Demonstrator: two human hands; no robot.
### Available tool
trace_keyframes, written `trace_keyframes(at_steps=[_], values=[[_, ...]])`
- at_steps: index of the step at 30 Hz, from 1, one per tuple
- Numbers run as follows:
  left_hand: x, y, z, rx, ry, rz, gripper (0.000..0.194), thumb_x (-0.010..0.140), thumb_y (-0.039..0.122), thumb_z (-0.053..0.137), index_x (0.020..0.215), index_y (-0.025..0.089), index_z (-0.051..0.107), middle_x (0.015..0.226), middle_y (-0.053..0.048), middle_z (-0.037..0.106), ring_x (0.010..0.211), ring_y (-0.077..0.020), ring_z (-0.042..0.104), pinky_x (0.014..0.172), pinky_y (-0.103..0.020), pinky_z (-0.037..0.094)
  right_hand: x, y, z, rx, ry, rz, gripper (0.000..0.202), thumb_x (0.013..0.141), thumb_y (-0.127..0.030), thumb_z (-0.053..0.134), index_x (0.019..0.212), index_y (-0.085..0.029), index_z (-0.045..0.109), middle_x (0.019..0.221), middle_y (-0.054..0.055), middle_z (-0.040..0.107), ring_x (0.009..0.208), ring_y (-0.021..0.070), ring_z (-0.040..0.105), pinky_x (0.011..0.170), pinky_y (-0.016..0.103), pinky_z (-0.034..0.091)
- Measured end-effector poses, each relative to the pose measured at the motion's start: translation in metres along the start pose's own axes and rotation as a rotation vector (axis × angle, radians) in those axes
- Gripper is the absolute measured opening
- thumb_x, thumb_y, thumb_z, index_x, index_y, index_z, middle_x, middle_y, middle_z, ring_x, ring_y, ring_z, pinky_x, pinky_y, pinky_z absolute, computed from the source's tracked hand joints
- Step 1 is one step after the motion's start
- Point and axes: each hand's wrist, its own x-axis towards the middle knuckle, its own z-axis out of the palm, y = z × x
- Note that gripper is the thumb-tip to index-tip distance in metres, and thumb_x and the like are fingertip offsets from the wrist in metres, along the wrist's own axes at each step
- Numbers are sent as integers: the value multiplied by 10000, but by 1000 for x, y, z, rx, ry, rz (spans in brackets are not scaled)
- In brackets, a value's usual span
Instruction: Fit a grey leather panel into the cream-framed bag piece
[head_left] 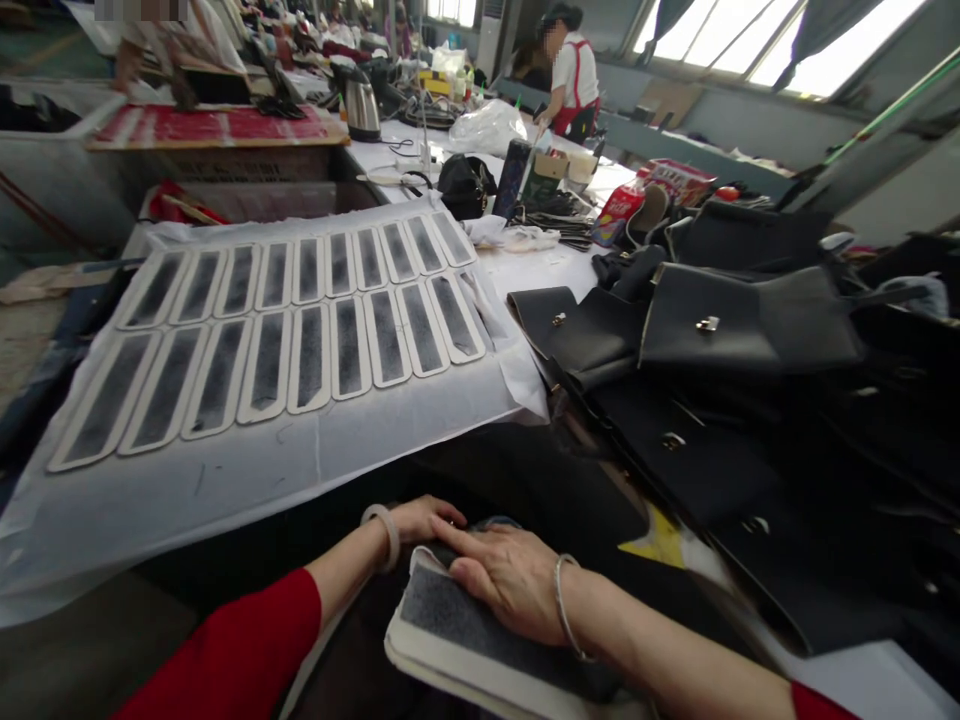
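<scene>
My left hand (424, 520), with a pale bangle at the wrist, reaches in with its fingers bent closed at a dark edge. What they grip there is hidden. My right hand (517, 580) meets it from the other side, the index finger reaching to the left fingertips and the thumb bent in. Its other fingers are out of sight behind dark material, so the thing between them cannot be made out. Under and in front of the right hand lies a pale-edged strip panel (442, 648) with a dark, grainy middle, resting over black material.
On white sheeting (352, 440) at the left, similar strip panels (266, 365) lie in two rows. Black leather bag pieces (705, 325) with metal clasps pile up at the right. Farther back stand a metal kettle (362, 105), a black bag (465, 185) and a co-worker (576, 75).
</scene>
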Motion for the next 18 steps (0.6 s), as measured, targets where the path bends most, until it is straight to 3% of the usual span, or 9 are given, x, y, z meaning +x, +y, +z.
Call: trace_keyframes(at_steps=[3, 5, 7, 9, 14, 18], values=[[-32, 37, -16, 131, 1, 36, 390, 778, 526, 603, 727, 151, 697, 622, -1, 557, 687, -154, 502, 662, -246, 378, -20, 10, -2, 37, -15, 57, 580, 996, -454, 197, 1517, -201, 237, 1390, 186, 517, 1242, 371, 527, 1040, 550, 425], [-56, 64, -20, 185, -22, 82, 453, 820, 577, 542, 758, 160, 709, 637, 9, 526, 658, -129, 436, 620, -228, 332, -34, 17, -4, 74, -38, 103, 589, 992, -498, 176, 1519, -240, 228, 1417, 166, 496, 1257, 368, 514, 1049, 549, 415], [-77, 88, -19, 241, -116, 98, 470, 813, 574, 561, 679, 143, 693, 573, 21, 414, 576, -105, 323, 544, -237, 265, -48, 24, -6, 84, -70, 155, 600, 984, -540, 171, 1517, -272, 227, 1380, 176, 531, 1225, 376, 541, 1016, 560, 432], [-91, 107, -14, 334, -181, 103, 335, 791, 467, 598, 733, 160, 720, 578, 26, 390, 564, -103, 305, 519, -238, 244, -62, 29, -9, 89, -92, 212, 600, 974, -567, 184, 1503, -297, 269, 1328, 188, 573, 1180, 392, 570, 973, 571, 451], [-93, 125, -2, 486, -178, 95, 257, 772, 391, 583, 744, 193, 745, 562, 27, 451, 558, -113, 373, 535, -228, 278, -87, 40, -15, 148, -93, 285, 557, 974, -567, 234, 1462, -331, 363, 1328, 155, 582, 1192, 386, 567, 989, 562, 441], [-79, 130, 7, 612, -171, 114, 283, 780, 421, 588, 668, 199, 723, 515, 33, 423, 527, -111, 347, 524, -244, 253, -74, 34, -14, 123, -87, 255, 543, 978, -557, 251, 1444, -323, 403, 1282, 172, 609, 1153, 397, 591, 937, 569, 481]])
